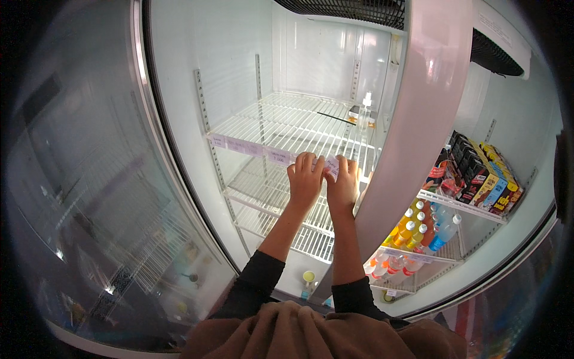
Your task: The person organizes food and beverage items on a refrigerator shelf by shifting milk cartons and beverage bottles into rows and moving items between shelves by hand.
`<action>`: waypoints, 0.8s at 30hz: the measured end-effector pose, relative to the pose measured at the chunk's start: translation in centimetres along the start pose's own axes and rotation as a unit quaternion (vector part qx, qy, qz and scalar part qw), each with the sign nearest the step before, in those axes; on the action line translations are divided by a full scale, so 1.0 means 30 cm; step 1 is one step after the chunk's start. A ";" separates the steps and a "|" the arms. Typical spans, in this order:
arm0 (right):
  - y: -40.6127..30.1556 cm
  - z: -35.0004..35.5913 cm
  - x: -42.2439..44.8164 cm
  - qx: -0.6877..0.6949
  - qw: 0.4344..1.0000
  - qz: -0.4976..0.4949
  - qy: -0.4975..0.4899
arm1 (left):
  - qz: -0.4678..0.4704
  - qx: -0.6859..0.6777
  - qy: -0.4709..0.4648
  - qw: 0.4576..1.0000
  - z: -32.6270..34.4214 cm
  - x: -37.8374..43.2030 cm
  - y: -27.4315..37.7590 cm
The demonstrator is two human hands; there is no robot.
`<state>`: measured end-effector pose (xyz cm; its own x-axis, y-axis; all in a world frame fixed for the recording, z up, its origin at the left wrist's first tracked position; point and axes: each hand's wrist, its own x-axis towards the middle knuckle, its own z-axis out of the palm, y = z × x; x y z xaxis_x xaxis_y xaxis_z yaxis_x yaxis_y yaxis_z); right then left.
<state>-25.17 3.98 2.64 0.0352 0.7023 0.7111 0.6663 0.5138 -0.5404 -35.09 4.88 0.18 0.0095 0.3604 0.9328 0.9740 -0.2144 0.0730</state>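
Note:
Both of my hands are at the front edge of the upper white wire shelf (287,121) in a display refrigerator. My left hand (306,181) has its fingers curled over a pale handwritten label at that edge. Close to its right, my right hand (343,186) pinches the right part of a label (332,166), thumb below and fingers on top. More handwritten labels (244,146) run along the shelf edge to the left. Towards the back right of this shelf stands a clear spray bottle (364,114), with a thin dark rod (336,118) lying beside it.
A wide pillar (426,89) rises right of my hands. Beyond it, shelves hold drink cartons (484,179) and plastic bottles (410,229). A glass door (89,179) stands at the left. Lower wire shelves (314,242) and a yellow-green cup (309,276) are below my arms.

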 end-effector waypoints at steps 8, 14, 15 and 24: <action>0.031 0.042 0.047 0.057 0.993 0.049 0.091 | -0.071 -0.112 -0.046 0.990 -0.038 0.029 0.016; -0.003 0.051 -0.001 0.023 0.996 0.027 0.085 | -0.072 -0.146 -0.037 0.986 -0.048 0.006 -0.010; -0.004 0.050 -0.009 0.022 0.995 0.030 0.088 | -0.056 -0.146 -0.028 0.987 -0.048 0.003 -0.015; -0.079 -0.075 -0.032 -0.168 0.984 -0.049 -0.044 | -0.033 -0.159 -0.023 0.986 -0.012 -0.020 0.009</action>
<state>-25.09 0.98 4.24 -0.0962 0.7050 0.7026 0.8722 0.3999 -0.2818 -34.92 4.27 -0.24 -0.0347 0.4224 0.9057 0.8523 -0.4607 0.2475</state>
